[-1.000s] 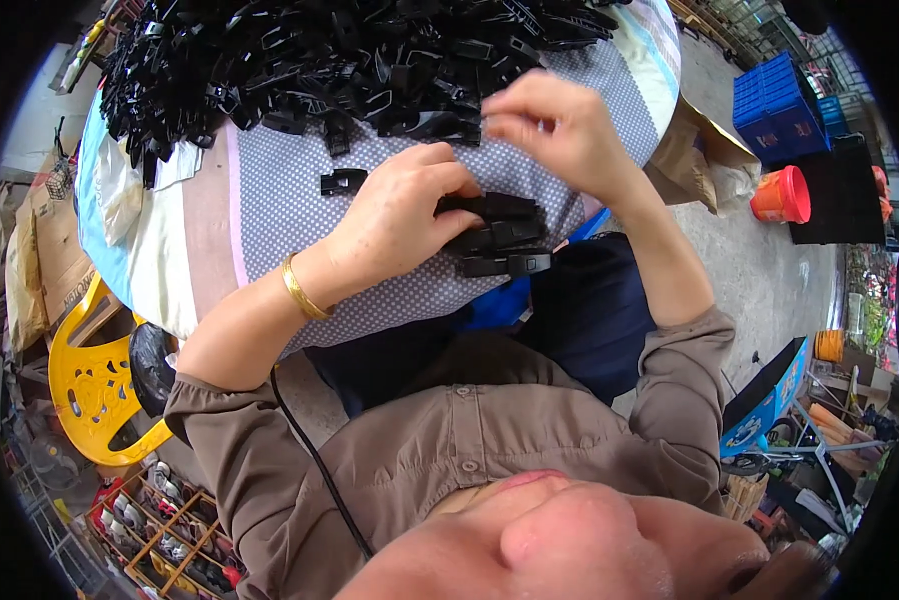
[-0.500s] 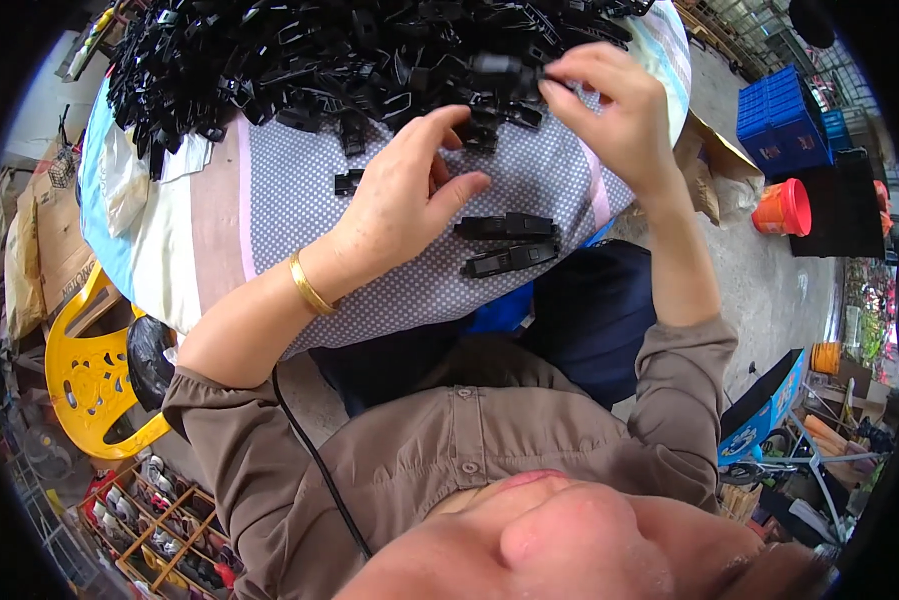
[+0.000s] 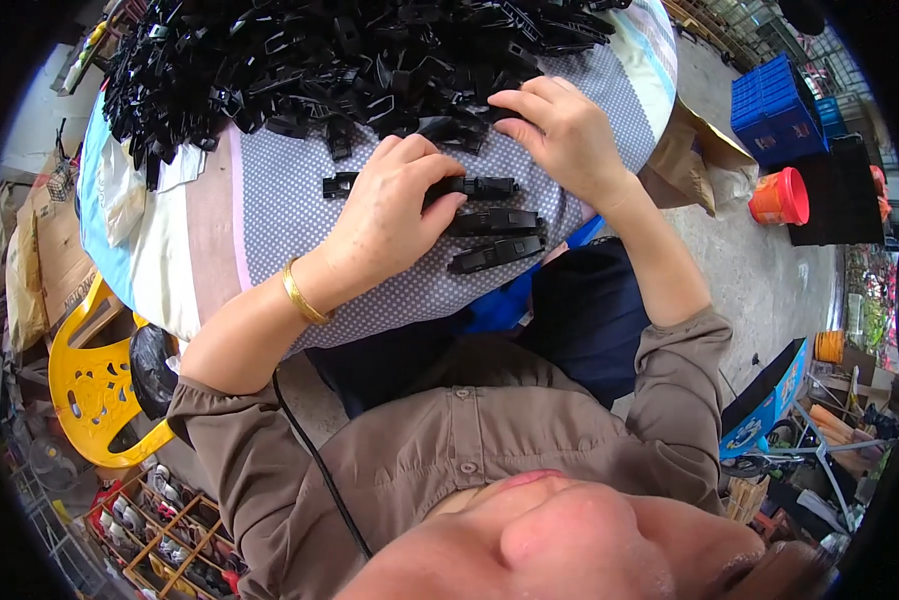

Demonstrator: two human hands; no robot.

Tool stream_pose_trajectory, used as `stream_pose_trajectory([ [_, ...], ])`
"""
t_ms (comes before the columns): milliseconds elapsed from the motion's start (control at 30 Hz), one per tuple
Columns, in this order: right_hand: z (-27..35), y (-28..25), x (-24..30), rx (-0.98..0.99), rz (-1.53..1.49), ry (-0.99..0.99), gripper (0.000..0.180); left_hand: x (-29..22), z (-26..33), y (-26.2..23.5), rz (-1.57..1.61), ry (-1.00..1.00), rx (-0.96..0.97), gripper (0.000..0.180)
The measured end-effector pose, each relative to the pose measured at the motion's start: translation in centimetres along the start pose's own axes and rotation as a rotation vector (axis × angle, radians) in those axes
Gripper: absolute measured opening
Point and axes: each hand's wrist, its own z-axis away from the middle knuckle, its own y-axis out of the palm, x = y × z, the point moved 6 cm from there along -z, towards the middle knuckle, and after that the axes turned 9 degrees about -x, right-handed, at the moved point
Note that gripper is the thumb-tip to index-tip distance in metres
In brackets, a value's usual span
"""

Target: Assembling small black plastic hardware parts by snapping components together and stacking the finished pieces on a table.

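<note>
A large heap of black plastic clip-like parts [image 3: 299, 75] covers the far side of the cloth-covered table [image 3: 289, 235]. My left hand [image 3: 394, 200] rests at mid-table, its thumb and fingers closed around a long black plastic part [image 3: 491, 187] lying flat. The end of a black part [image 3: 340, 185] sticks out on that hand's left side; the palm hides the rest. Two similar long parts, an upper one [image 3: 495, 222] and a lower one [image 3: 496, 254], lie side by side nearer to me. My right hand [image 3: 564, 135] pinches a black plastic part [image 3: 501, 113] at the heap's near edge.
A clear plastic bag [image 3: 121, 195] lies on the table's left. A yellow plastic chair [image 3: 91, 375] stands at the left. To the right are a cardboard box [image 3: 691, 160], a red bucket [image 3: 780, 196] and blue crates [image 3: 777, 110] on the floor.
My right hand has moved left and slightly nearer along the heap's edge. My left hand has come down a little, and a third long part now lies under its fingers above the other two.
</note>
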Motion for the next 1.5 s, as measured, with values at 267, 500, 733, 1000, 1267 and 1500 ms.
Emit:
stream_pose_trajectory([
  [267,0.2,-1.8,1.1,0.263,-0.532,0.293,0.023,0.3,0.0,-0.2,-0.012,-0.035,-0.021,0.020],
  [500,1.4,-0.1,0.6,0.532,-0.671,0.697,0.019,0.3,0.0,-0.3,-0.019,-0.010,-0.024,0.020],
  [733,0.5,-1.7,2.6,0.304,-0.491,0.235,0.016,0.4,0.0,-0.3,-0.027,-0.009,-0.037,0.020],
  [1000,0.6,-1.7,2.4,0.288,-0.501,0.284,0.024,0.5,-0.1,-0.5,-0.021,-0.016,-0.040,0.021],
  [1267,0.6,-1.3,1.6,0.221,-0.456,0.128,0.026,0.7,-0.1,-0.4,-0.019,-0.025,-0.035,0.021],
  [1500,0.2,-1.9,1.9,0.239,-0.325,0.008,0.027,0.8,-0.2,-0.4,0.011,-0.077,-0.040,0.018],
])
